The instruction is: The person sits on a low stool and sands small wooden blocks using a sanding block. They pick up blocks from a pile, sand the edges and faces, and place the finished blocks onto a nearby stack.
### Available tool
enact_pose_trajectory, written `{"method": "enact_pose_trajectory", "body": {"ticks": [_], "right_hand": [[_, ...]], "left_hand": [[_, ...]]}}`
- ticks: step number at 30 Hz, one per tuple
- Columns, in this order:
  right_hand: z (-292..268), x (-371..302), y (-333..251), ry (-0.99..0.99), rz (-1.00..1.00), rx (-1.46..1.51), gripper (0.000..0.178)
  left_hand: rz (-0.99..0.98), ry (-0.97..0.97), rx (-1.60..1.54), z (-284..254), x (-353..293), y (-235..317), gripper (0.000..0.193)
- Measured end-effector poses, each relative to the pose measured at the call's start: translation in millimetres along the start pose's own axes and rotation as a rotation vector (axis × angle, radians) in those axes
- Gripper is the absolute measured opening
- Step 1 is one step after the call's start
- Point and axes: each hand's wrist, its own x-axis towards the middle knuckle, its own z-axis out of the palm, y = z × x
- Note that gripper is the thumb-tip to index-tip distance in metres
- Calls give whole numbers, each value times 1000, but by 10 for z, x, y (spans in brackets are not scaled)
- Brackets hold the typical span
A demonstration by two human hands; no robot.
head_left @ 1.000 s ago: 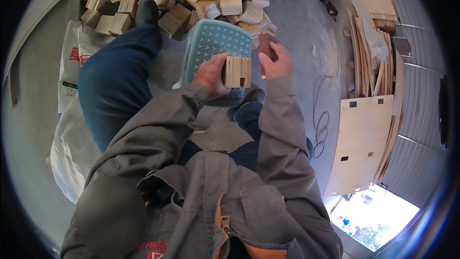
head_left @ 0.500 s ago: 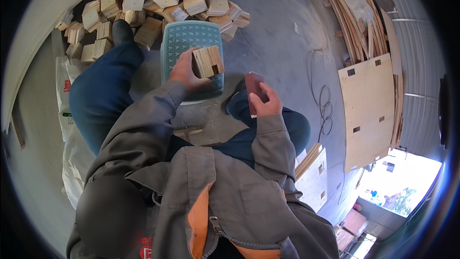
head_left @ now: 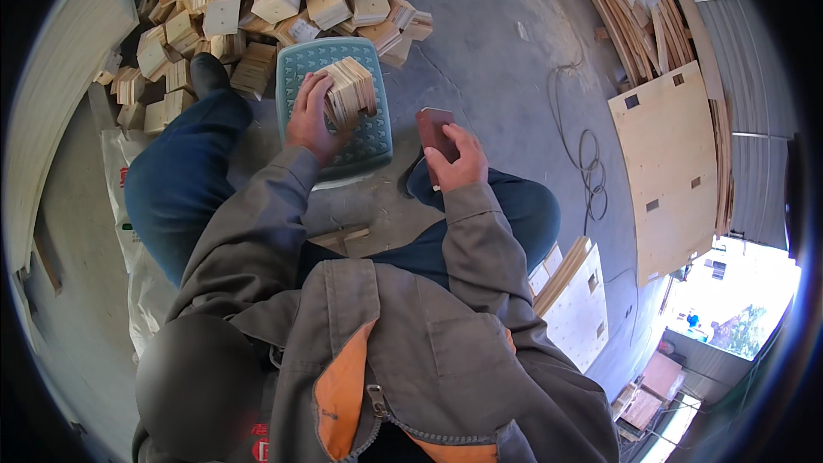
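The stool [head_left: 334,133] was pale blue-green with a dotted pattern; the wood squares [head_left: 350,90] were light tan; the block [head_left: 435,131] was dark red-brown; the jacket [head_left: 411,334] was grey and orange.

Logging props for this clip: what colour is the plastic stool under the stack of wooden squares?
Pale teal plastic stool, with a patterned top, clearest in the head view.

The left hand [head_left: 307,120] grips a stack of thin square wooden pieces [head_left: 350,90], holding it on edge over a teal plastic stool [head_left: 369,141]. The right hand [head_left: 459,159] holds a reddish-brown block [head_left: 433,130] above the right knee, apart from the stack. A heap of similar wooden squares [head_left: 257,0] lies on the concrete floor [head_left: 497,43] beyond the stool. Plywood sheets [head_left: 673,163] lean at the right, with a coiled cable [head_left: 587,163] beside them.
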Motion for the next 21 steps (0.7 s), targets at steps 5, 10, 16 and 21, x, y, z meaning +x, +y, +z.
{"method": "enact_pose_trajectory", "body": {"ticks": [5,10,16,21], "right_hand": [[39,4,-29,-30,4,6,56],[169,23,-81,-33,-51,18,55],[215,-17,-76,-26,-113,3,57],[164,-9,-278,52,-165,46,60]], "left_hand": [[-14,-72,-124,-60,-30,111,82],[22,-71,-141,-27,-103,62,81],[-187,-33,-211,-30,-52,123,105],[-302,-141,-287,124,-121,-218,117]]}}
